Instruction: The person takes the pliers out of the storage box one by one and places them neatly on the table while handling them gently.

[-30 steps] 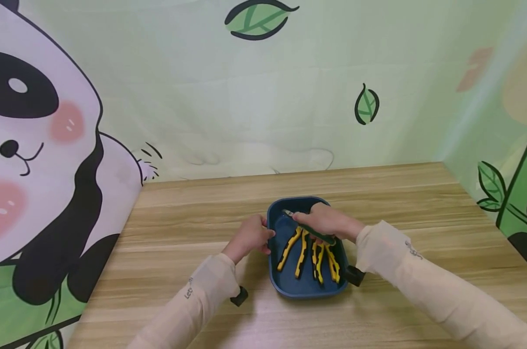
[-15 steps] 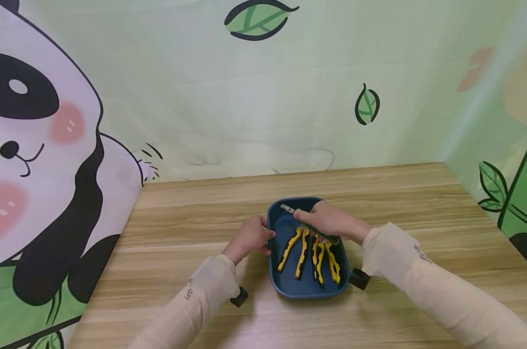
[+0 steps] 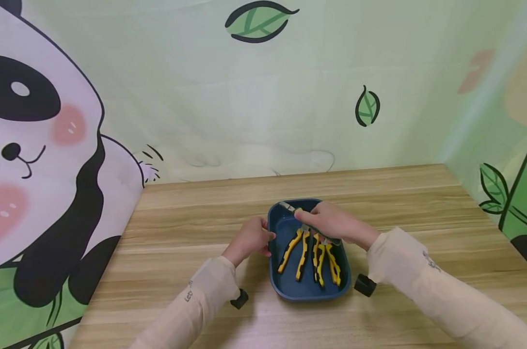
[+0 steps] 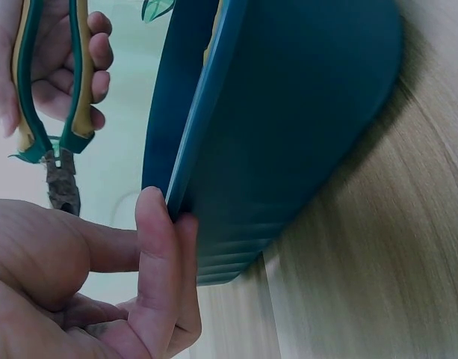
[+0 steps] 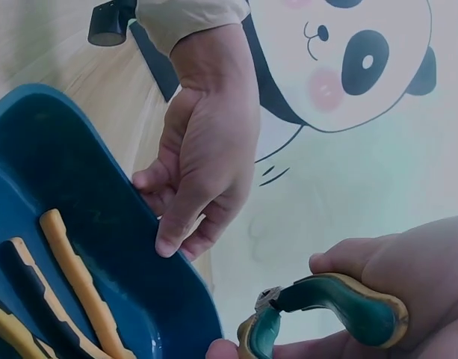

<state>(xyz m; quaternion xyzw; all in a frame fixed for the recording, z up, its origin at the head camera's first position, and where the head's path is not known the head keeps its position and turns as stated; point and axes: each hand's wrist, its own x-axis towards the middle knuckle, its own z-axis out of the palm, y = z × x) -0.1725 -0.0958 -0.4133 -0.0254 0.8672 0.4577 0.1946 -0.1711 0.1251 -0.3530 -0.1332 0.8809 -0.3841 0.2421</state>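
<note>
Head view, left hand: we see the bare left hand (image 3: 251, 237) at the left rim of a dark blue rounded tray (image 3: 307, 297), which rests on the light wood-grain surface (image 3: 180, 208).
Head view, right hand: the bare right hand (image 3: 326, 220) holds steel-headed pliers with green and tan handles (image 3: 289, 208) over the far part of the tray.
Head view, tray contents: we find several yellow-and-black plier handles (image 3: 303, 254) fanned toward the near side; the right hand hides their upper ends, so we cannot count the tools.
Head view, change: over the last second the steel head shifts from above the tray floor to its far left rim, and the right cuff moves outward; the left hand stays put.
Head view, meaning: we judge that the green pliers are now being handled apart from the yellow-and-black ones, with the tray steadied.
Left wrist view, tray rim: the left grip is a narrow pinch, one digit over the rim, another against the outer wall.
Left wrist view, green pliers: the right grip wraps the spread handles, fingers curled round one; we see the tool above the rim.
Right wrist view, green pliers: they sit beside the rim from here; whether they touch it, we cannot tell.
</note>
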